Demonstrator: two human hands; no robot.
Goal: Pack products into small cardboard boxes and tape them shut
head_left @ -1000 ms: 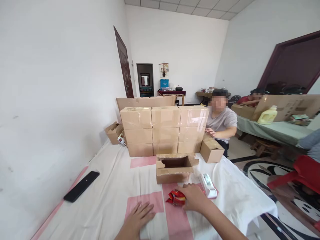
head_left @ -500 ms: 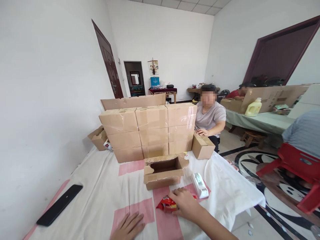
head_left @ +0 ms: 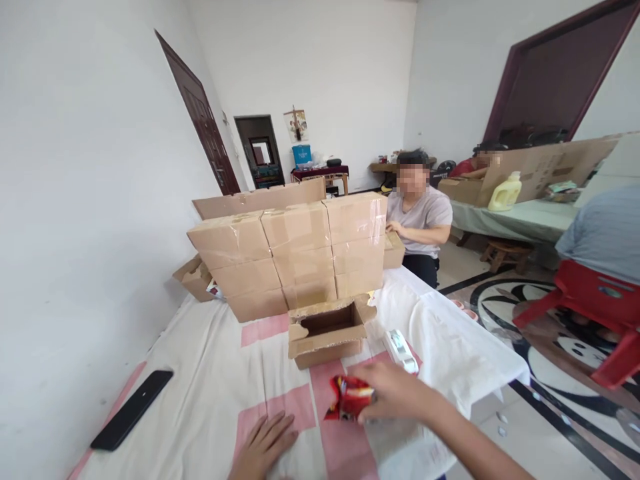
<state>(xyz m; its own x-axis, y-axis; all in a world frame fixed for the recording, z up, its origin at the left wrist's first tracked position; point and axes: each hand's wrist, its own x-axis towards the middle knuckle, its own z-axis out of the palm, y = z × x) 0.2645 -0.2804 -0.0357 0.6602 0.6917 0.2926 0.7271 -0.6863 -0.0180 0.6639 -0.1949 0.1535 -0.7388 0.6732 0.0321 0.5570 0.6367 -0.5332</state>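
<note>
- While the right hand [head_left: 397, 395] reaches in from the lower right, its fingers [head_left: 377, 377] are closed around one end of the red snack packet [head_left: 346, 400], and the thumb presses from below.
- The red snack packet is crumpled and sticks out to the left of the right hand, over a pink stripe of the cloth. I cannot tell if it touches the cloth.
- The left hand [head_left: 265, 443] lies flat on the desk [head_left: 215, 373] with the palm down and the fingers spread, holding nothing. It is near the packet, on its left, and apart from it.
- Just behind the packet stands the open box [head_left: 325, 333], made of brown cardboard, with its torn flaps turned outward. What I can see of the inside is dark and bare.
- A white device [head_left: 400, 350] lies just beside the open box on its right, behind the right hand.
- A black phone [head_left: 133, 409] lies flat near the left edge of the desk, well apart from both hands.
- Behind the open box the stacked boxes [head_left: 290, 257] stand as a wall, all sealed with tape.
- A small open carton [head_left: 193, 277] sits to the left of the stack.
- A co-worker [head_left: 420, 213] sits behind the right end of the stack, with one hand on a small box [head_left: 393, 248].
- Further right there are a yellow jug [head_left: 505, 193] on another desk and a red chair [head_left: 595, 313].
</note>
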